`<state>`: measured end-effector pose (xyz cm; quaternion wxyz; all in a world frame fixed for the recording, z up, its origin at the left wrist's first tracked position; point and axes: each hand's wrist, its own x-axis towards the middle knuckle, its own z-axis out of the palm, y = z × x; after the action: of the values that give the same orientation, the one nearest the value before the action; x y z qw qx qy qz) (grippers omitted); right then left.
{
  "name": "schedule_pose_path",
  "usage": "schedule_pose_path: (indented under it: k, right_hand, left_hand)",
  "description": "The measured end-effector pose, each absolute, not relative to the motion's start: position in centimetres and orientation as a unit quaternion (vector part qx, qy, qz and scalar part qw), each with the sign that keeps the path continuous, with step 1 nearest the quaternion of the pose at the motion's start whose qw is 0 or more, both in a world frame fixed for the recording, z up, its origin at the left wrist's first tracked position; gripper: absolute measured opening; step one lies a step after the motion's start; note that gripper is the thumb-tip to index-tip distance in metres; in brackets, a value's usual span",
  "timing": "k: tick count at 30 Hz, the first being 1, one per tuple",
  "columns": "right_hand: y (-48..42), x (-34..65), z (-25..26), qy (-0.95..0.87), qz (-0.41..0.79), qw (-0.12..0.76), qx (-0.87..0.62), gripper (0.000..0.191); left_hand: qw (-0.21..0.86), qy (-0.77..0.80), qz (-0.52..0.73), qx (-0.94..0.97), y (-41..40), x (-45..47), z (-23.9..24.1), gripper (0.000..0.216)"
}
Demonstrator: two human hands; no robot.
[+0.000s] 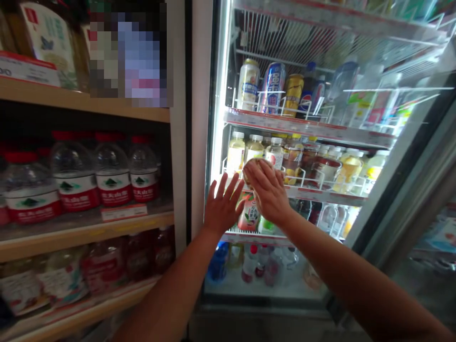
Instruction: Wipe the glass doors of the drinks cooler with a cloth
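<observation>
In the middle of the head view, my right hand (269, 192) lies over a folded tan cloth (266, 164), its fingers stretched across it. The cloth appears pressed to the glass front of a lit drinks cooler (306, 192); most of it is hidden under the hand. Just to the left, my left hand (223, 204) has its fingers spread, palm towards the glass, and holds nothing. Whether its palm touches the glass I cannot tell. Behind my hands, bottles with pale caps (236, 152) stand on a shelf, and a red-labelled bottle (249, 213) shows between my wrists.
Water bottles with red caps (113, 173) fill an open shelf on the left. Below them, a wooden shelf edge (85, 232) runs towards the cooler's frame (201, 95). Cans (249, 85) stand higher in the cooler. A dark door frame (399, 175) slants down the right side.
</observation>
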<state>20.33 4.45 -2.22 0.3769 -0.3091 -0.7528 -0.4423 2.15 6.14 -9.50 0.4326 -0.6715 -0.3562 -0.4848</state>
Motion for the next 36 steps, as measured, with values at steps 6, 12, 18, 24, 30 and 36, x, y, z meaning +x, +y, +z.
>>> schedule_pose_path:
  k: [6, 12, 18, 24, 30, 36]
  right_hand:
    - [4.3, 20.3, -0.7, -0.75, -0.418, 0.397, -0.323, 0.072]
    - [4.0, 20.8, -2.1, -0.783, -0.421, 0.349, -0.297, 0.073]
    - [4.0, 23.5, -1.1, -0.728, -0.424, 0.421, -0.336, 0.072]
    - [3.5, 26.5, -3.3, -0.78, -0.425, 0.34, -0.309, 0.074]
    - [3.3, 30.0, -2.3, -0.705, -0.439, 0.429, -0.355, 0.073]
    - [2.8, 33.2, -4.8, -0.76, -0.439, 0.35, -0.328, 0.071]
  left_hand:
    - [0.427, -0.361, -0.478, -0.677, 6.2, 2.1, -9.5, 0.076]
    - [0.422, -0.358, -0.483, -0.678, 6.1, 2.1, -9.5, 0.079]
    - [0.428, -0.362, -0.478, -0.676, 6.1, 2.1, -9.4, 0.078]
    - [0.434, -0.367, -0.47, -0.675, 6.3, 2.0, -9.4, 0.077]
    - [0.428, -0.364, -0.475, -0.678, 6.2, 2.0, -9.5, 0.076]
    - [0.42, -0.367, -0.474, -0.682, 6.3, 1.9, -9.5, 0.076]
